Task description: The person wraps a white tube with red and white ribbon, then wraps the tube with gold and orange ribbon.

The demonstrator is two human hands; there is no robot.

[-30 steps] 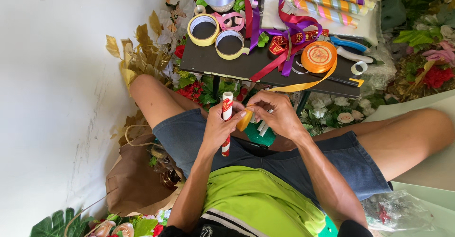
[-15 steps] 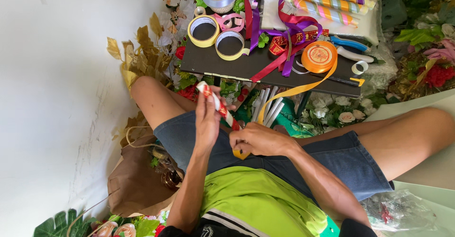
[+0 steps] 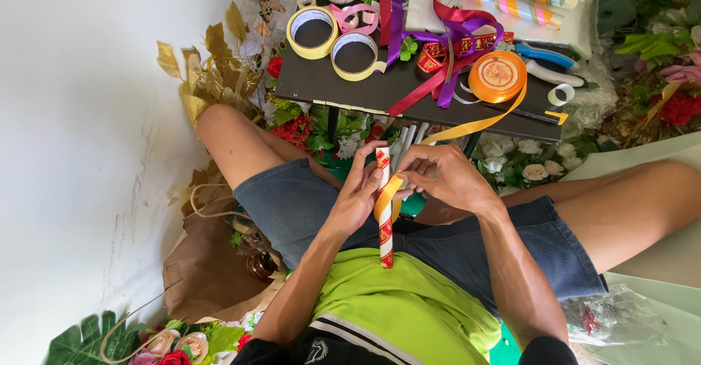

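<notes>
Over the lap, the left hand (image 3: 358, 201) grips the light, stiff stick (image 3: 384, 208) mid-length while the right hand (image 3: 445, 179) pinches the limp, likely slippery yellow ribbon (image 3: 467, 125) against it.

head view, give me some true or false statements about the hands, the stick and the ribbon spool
1. The left hand holds a white stick wrapped with red ribbon. True.
2. The right hand is on the black table. False: it is at the stick, over the lap, pinching yellow ribbon.
3. The yellow ribbon runs up to an orange spool on the table. True.
4. The stick lies flat on the table. False: it is held between the hands, above the shorts.
5. Two yellow tape rolls lie on the table. True.
</notes>
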